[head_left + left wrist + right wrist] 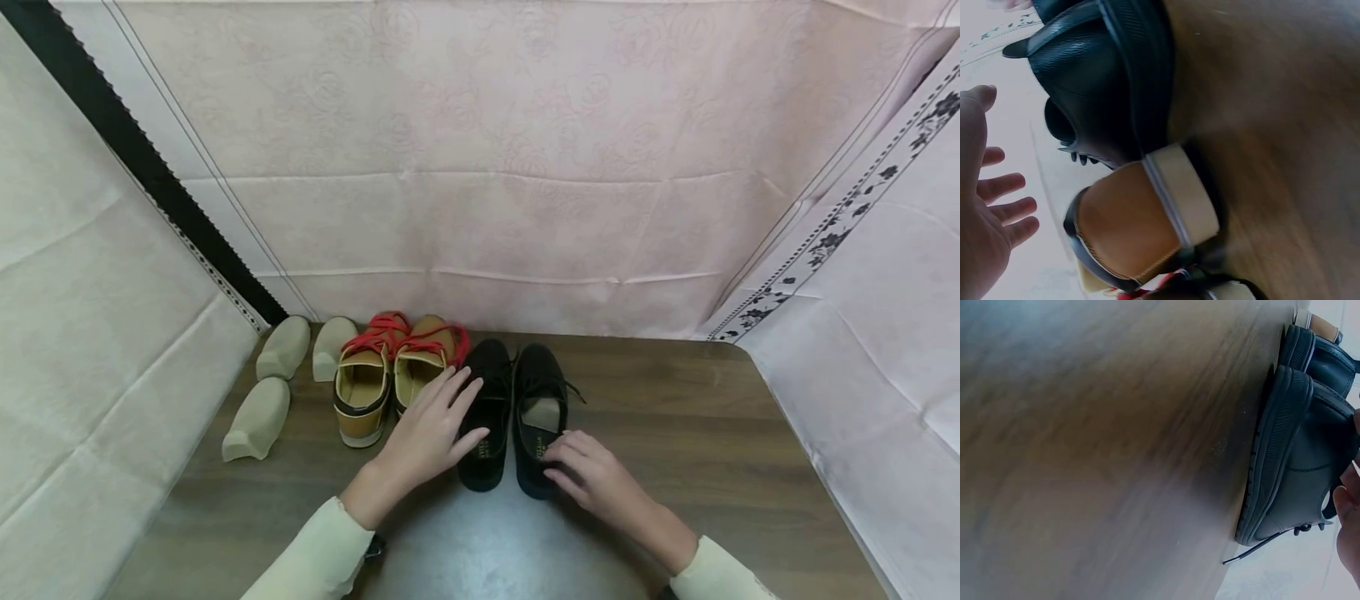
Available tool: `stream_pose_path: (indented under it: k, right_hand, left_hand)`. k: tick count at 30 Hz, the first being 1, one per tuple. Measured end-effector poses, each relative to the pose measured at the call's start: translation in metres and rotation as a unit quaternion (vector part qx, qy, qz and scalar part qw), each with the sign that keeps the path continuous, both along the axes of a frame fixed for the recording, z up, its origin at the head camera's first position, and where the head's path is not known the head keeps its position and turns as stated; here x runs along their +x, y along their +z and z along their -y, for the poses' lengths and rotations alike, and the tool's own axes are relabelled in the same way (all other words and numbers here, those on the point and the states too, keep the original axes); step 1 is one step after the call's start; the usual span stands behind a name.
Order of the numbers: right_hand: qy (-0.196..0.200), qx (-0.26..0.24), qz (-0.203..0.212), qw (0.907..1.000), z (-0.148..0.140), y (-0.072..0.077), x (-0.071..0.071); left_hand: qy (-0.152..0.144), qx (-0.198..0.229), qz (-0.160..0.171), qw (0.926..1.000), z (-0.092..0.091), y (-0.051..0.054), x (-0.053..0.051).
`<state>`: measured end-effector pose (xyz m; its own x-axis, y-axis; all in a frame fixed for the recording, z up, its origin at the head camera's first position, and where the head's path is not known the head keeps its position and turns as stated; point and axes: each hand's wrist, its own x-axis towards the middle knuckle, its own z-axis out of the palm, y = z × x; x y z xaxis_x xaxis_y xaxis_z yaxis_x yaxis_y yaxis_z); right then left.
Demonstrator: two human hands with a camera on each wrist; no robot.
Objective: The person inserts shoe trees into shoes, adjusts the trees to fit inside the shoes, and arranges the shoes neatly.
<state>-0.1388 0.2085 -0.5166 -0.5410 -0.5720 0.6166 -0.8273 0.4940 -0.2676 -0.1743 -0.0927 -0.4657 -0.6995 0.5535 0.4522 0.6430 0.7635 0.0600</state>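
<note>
A pair of black lace-up shoes stands side by side on the wooden floor: the left black shoe [489, 375] and the right black shoe [538, 367]. A pale shoe insert [542, 414] sits inside the right shoe's opening. My right hand [592, 479] is at that shoe's heel rim, its fingers loosely bent; the right wrist view shows only part of them by the dark shoe side [1310, 462]. With fingers spread, my left hand [427, 433] hovers beside the left black shoe and partly covers a tan shoe [417, 371] with red laces. The left palm [982, 244] holds nothing.
Another tan shoe [362, 421] with red laces stands to the left. Three more pale inserts lie beyond it, including a front insert [258, 417]. Pale cloth [487, 225] hangs behind the floor, with cloth-covered sides at left and right.
</note>
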Motion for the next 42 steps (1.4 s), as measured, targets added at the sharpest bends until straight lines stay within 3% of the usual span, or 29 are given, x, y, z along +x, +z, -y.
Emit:
stream_pose_path:
  k: [10,23,31,42]
  right_hand:
    - [0.043,-0.017,-0.021,0.9987,0.004,0.002,-0.003]
    - [0.044,0.002,-0.043,0.9981,-0.002,0.003,-0.004]
    - [0.036,0.000,-0.059,0.9976,-0.014,0.000,-0.003]
    - [0.033,-0.009,-0.076,0.9965,-0.030,0.000,-0.001]
  left_hand:
    - [-0.012,-0.030,0.002,0.9995,0.011,-0.011,0.001]
    - [-0.031,-0.049,0.000,0.9983,0.010,-0.018,0.003]
    - [-0.036,-0.063,-0.008,0.9973,0.002,-0.018,0.004]
    - [-0.041,-0.067,0.028,0.9965,-0.018,-0.007,0.007]
